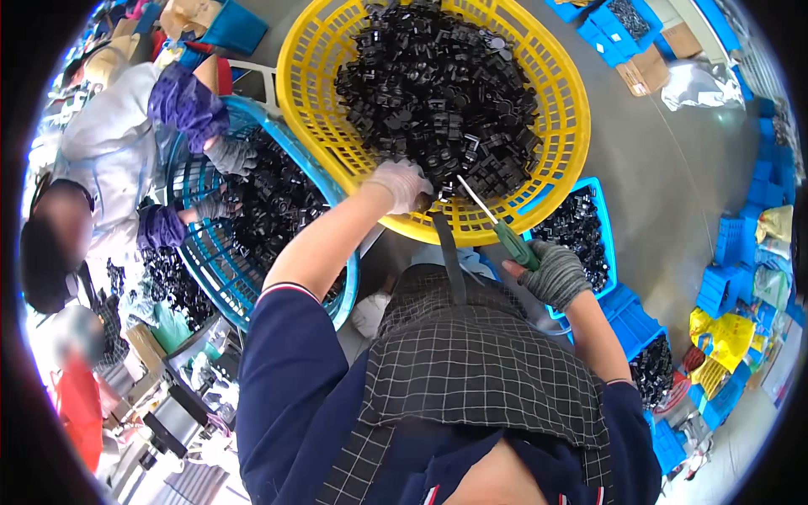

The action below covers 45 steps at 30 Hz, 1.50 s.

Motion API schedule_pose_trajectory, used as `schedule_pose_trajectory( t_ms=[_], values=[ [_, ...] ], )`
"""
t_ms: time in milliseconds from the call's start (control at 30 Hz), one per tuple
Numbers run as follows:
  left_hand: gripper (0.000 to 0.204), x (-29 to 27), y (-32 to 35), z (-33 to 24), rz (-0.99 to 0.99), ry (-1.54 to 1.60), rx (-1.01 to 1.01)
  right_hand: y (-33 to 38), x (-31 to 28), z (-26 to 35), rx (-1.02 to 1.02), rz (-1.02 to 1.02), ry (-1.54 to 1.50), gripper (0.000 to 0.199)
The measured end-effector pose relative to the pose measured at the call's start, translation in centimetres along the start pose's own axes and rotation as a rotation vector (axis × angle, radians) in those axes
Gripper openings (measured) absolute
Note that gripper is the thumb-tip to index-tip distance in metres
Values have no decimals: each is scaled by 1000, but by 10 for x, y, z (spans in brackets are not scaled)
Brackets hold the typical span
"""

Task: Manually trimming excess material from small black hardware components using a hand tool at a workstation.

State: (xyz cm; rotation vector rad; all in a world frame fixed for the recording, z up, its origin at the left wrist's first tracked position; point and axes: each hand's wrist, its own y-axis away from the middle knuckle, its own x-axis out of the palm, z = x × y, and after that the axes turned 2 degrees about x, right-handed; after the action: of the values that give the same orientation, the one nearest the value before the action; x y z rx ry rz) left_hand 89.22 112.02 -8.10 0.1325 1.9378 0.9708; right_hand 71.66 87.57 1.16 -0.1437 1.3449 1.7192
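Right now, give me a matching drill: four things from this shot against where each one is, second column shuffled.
Things:
1. left hand
2. right hand
3. blue basket
4. blue bin

Places:
A. to the right of the yellow basket, holding black parts
B. gripping a green-handled tool
C. in the black parts at the yellow basket's near rim
D. to the left of the yellow basket, where another person's gloved hands work

Pairs: 1-C, 2-B, 3-D, 4-A
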Motion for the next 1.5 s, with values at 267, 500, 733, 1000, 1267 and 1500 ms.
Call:
schedule_pose_trajectory(
  t_ms=[267, 500, 733, 1000, 1267, 1500],
  values=[
    [47, -23, -8, 2, 106, 191, -64, 3, 17, -3, 96, -14, 31, 55],
    [50, 2, 18, 30, -314, 993, -246, 0, 16, 13, 15, 24, 56, 58],
    [45, -31, 114, -27, -586, 820, -407, 4, 8, 48, -201, 75, 185, 61],
    [48, 52, 203, -30, -782, 446, -831, -7, 25, 84, -416, 212, 325, 67],
    [43, -3, 80, -33, -860, 274, -386, 2, 17, 3, -182, -8, -55, 63],
    [51, -34, -135, -98, -248, 898, -515, 47, 30, -47, 147, -251, -151, 59]
  ],
)
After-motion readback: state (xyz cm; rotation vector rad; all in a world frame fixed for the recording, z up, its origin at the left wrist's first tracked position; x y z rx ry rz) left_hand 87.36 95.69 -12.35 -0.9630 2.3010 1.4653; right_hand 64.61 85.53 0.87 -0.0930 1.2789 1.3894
